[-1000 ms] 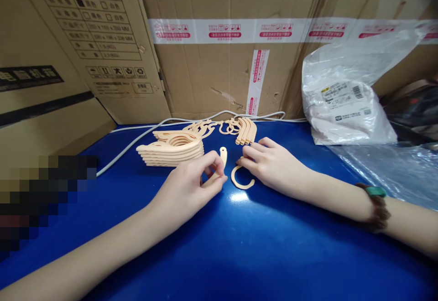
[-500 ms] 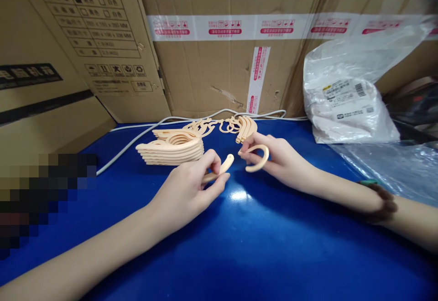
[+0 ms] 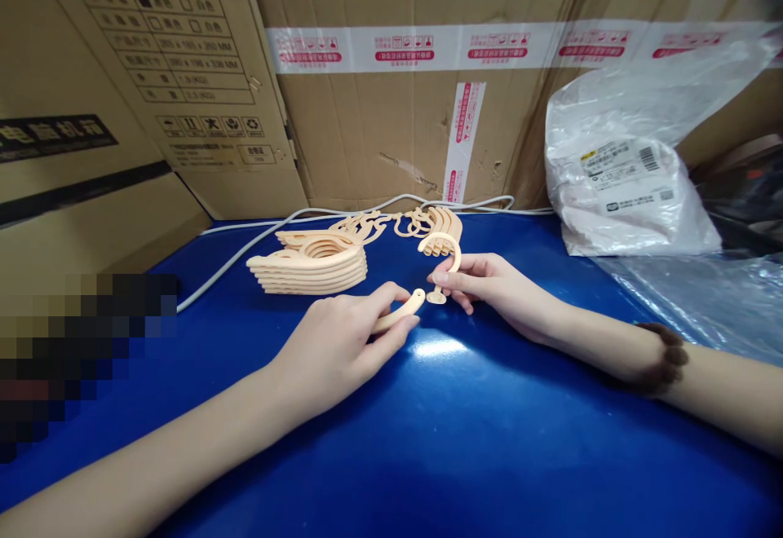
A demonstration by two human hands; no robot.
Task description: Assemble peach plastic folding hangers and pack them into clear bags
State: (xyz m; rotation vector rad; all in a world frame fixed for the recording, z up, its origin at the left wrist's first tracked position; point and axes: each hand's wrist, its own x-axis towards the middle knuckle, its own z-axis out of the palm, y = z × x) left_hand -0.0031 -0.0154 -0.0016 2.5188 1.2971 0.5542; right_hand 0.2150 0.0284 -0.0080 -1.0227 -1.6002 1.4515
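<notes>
My left hand (image 3: 360, 334) is closed on a curved cream hanger arm (image 3: 404, 310), whose rounded end has a small hole and points right. Between the thumb and fingers of my right hand (image 3: 480, 281) is a cream hanger hook (image 3: 449, 244). Its curl faces up and its flat, round foot hangs just right of the hanger arm's end, with a small gap between them. Behind my left hand lies a neat stack of cream hanger pieces (image 3: 306, 269). The rest of the held arm is hidden inside my left hand.
Loose cream hooks (image 3: 409, 223) and more curved hanger arms (image 3: 446, 224) lie at the back of the blue table (image 3: 428, 440). A grey cable (image 3: 226, 269) runs behind them. Cardboard boxes (image 3: 379, 114) wall the back and left; a white plastic bag (image 3: 630, 187) stands right.
The hook in my right hand has turned from lying sideways to upright, curl on top, foot down. My left hand has shifted slightly right and down with the hanger arm.
</notes>
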